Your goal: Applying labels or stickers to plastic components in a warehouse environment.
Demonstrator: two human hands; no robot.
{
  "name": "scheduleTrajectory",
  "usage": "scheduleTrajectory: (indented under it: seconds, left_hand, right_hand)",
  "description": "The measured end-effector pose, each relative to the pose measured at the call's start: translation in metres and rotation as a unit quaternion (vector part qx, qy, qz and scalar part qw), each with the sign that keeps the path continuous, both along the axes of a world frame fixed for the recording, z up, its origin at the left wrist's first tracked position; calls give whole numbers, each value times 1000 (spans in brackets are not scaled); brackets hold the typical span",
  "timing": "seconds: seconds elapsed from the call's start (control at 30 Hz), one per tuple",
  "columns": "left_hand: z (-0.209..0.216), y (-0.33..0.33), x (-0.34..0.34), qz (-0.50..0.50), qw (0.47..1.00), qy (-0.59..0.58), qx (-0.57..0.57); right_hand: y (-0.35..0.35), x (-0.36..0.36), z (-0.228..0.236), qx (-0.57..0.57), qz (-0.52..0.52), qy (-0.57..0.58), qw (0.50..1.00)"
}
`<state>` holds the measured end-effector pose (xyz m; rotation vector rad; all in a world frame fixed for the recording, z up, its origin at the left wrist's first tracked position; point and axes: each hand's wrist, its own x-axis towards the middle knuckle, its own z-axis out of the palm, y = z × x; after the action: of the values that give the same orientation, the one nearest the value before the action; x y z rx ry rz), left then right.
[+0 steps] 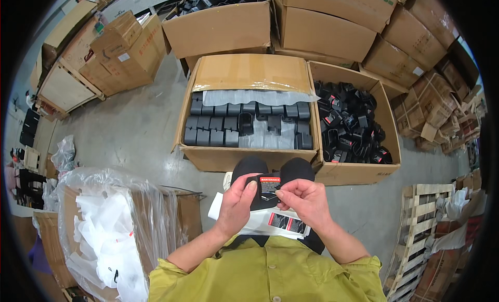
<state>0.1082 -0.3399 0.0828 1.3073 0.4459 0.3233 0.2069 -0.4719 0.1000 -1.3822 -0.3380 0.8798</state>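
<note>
Over my lap, my left hand [236, 204] grips a black plastic part [256, 202] by its left side, thumb on top. A red-and-black label [270, 182] lies on the face of this part. My right hand [307, 200] is closed, thumb and forefinger pinching at the label's lower right corner, where a pale edge shows. Below the hands, a white sheet with more red-and-black labels [287, 222] rests across my lap. How far the label is stuck down cannot be made out.
Ahead stands an open carton [249, 159] with rows of black plastic parts. Right of it, another carton [358, 172] holds loose, labelled black parts. A plastic-wrapped carton [150, 219] with white wrapping sheets is at left, a wooden pallet [416, 239] at right. Stacked cartons [327, 32] fill the back.
</note>
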Motion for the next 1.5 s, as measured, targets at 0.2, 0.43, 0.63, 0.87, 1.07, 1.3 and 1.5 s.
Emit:
scheduleTrajectory:
  seconds: [0.2,0.43,0.63,0.87,1.07,1.3,1.5]
  left_hand:
    - [1,-2,-2,-8,1000,-2,-5]
    - [1,-3,-3,-11,1000,-6,-8]
    - [-2,-3,-5,-4,1000,-7,4]
    - [8,-5,-6,1,997,20,72]
    - [12,-12,-4,16,982,24,186]
    - [2,-19,-4,49,992,2,115]
    - [-15,-16,6,11,1000,2,0]
  right_hand:
    - [-1,-1,-1,0,-2,3,1000]
    - [-1,-2,-2,-4,4,-5,1000]
    - [0,-2,-5,10,3,-12,1000]
    - [3,-3,-8,7,-7,-20,1000]
    - [5,-1,-12,-23,-30,-73,997]
    - [11,15,-14,-75,65,-309,946]
    - [5,15,-42,-50,79,-76,993]
